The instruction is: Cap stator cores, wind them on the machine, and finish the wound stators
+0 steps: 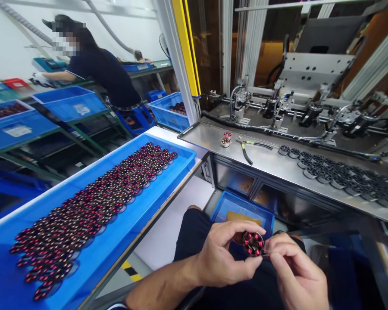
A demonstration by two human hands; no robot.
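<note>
Between the thumb and fingers of my left hand is a small round motor stator, wound with red copper wire, its ringed face towards me. My right hand is beside it, thumb and forefinger pinched on thin wire ends at the stator's right edge. Both hands are above my lap. To the left, a long blue tray bears many similar red-wound stators in dense rows. On the metal bench ahead lie two loose stators and pliers with dark-and-green handles.
Black unwound cores line the bench's right side. Behind them stands a machine with several winding fixtures, beside a yellow post. A blue bin sits below the bench. At far left a person works near blue crates.
</note>
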